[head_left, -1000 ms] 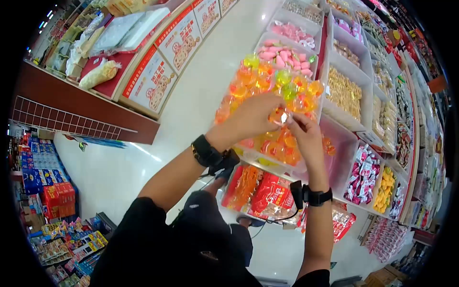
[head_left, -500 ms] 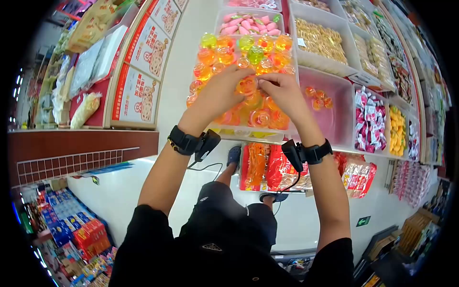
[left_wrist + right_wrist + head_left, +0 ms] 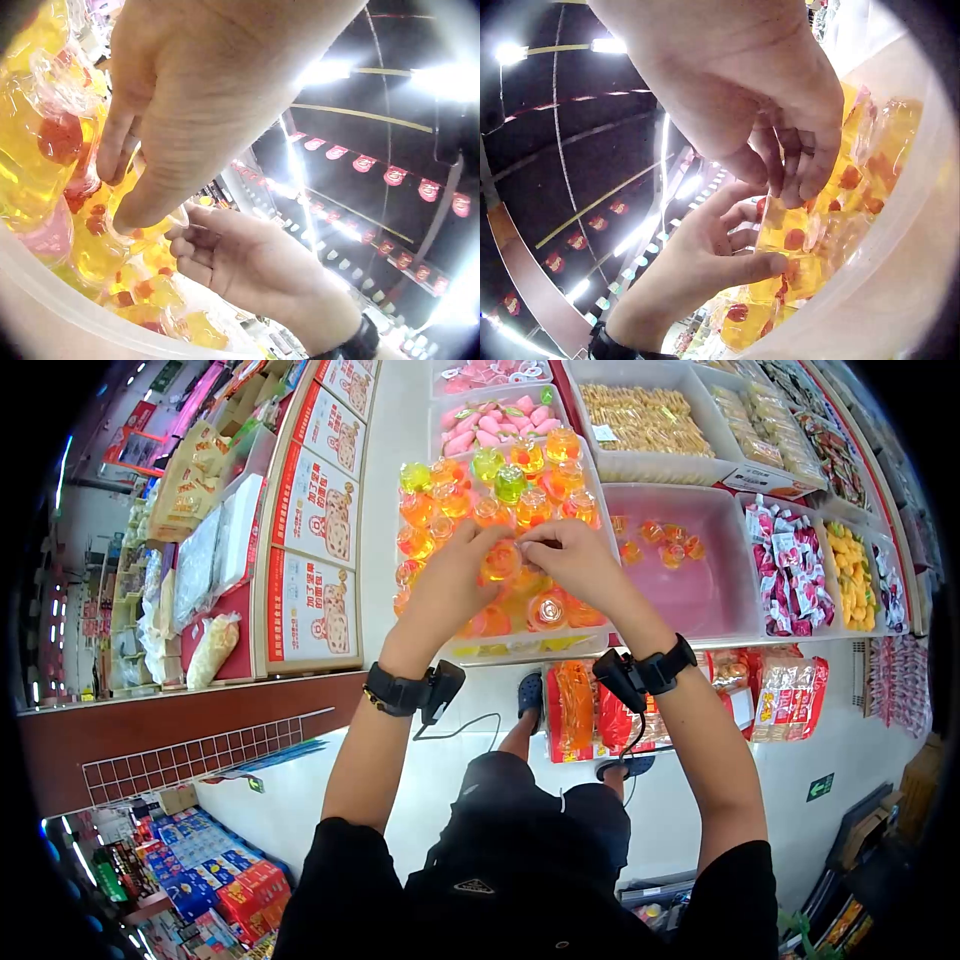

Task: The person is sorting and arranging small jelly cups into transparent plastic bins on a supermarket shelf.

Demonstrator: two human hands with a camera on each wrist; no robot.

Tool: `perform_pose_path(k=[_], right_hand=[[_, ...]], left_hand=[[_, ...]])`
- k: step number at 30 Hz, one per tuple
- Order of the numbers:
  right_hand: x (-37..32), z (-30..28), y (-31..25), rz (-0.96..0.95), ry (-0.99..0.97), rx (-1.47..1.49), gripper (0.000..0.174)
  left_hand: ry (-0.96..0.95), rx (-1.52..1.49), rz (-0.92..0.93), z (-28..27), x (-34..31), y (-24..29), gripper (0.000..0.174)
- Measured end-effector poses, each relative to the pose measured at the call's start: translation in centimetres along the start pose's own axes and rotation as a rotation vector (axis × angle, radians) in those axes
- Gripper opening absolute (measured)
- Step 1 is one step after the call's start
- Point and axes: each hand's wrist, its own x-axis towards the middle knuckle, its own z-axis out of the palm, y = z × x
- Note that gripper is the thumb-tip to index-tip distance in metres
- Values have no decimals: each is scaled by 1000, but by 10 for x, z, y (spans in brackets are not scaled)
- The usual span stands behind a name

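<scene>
A clear bin (image 3: pixel 470 652) is heaped with orange, yellow and green jelly cups (image 3: pixel 548 610). Over the heap, the left hand (image 3: pixel 447 585) holds one orange jelly cup (image 3: pixel 501 561) between thumb and fingers. At that cup's right edge the right hand (image 3: pixel 583 567) has thumb and forefinger pinched together, its other fingers curled. In the left wrist view a clear rim piece (image 3: pixel 181 216) of the cup shows at the right hand's fingertips (image 3: pixel 193 212). The right wrist view has both hands close together over the jelly cups (image 3: pixel 794 240).
Right of the heap, a pink-bottomed bin (image 3: pixel 700 585) holds several jelly cups. Beyond lie bins of pink sweets (image 3: pixel 505 422), wrapped sticks (image 3: pixel 650 430), purple-white packets (image 3: pixel 790 560) and yellow sweets (image 3: pixel 850 572). A counter with printed panels (image 3: pixel 318 605) stands left. Red bags (image 3: pixel 790 700) lie below.
The head view has shifted, so the bins sit differently in frame. Both hands stay together at the orange cup, which is held lower and nearer the heap than a second ago.
</scene>
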Motion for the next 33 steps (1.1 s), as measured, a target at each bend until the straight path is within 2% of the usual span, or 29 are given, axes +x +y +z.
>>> perform_pose_path(k=[10,14,19,23,25,26,29,31,33], right_hand=[[-1,4,8,-57,14,-22,27],[-7,3,6,-14,55,69,28],[-9,-6,4,24,0,-9,30],[-18,-4,-3,-162,66,-42,38],[-28,-6,-26,-283,58,-122,45],[-26,-6,-25,-263,14,-49,47],[-17,-10,-25,-181,-116,197,52],[-17,-14,-32,-91,-198,403,52],[-20,-13,-38,-93,-127,368,49]], left_hand=[[17,50,60,1,-1,0,67],[57,51,85,3,-2,-4,68],[83,89,129,2,-3,-5,61],[211,15,130,-4,-6,5,55],[227,-157,17,-11,-9,17,55],[237,-243,-39,-13,-10,20,55],[281,-607,10,-14,-5,22,56],[298,-579,25,-14,-2,16,55],[304,-477,42,-14,0,13,54]])
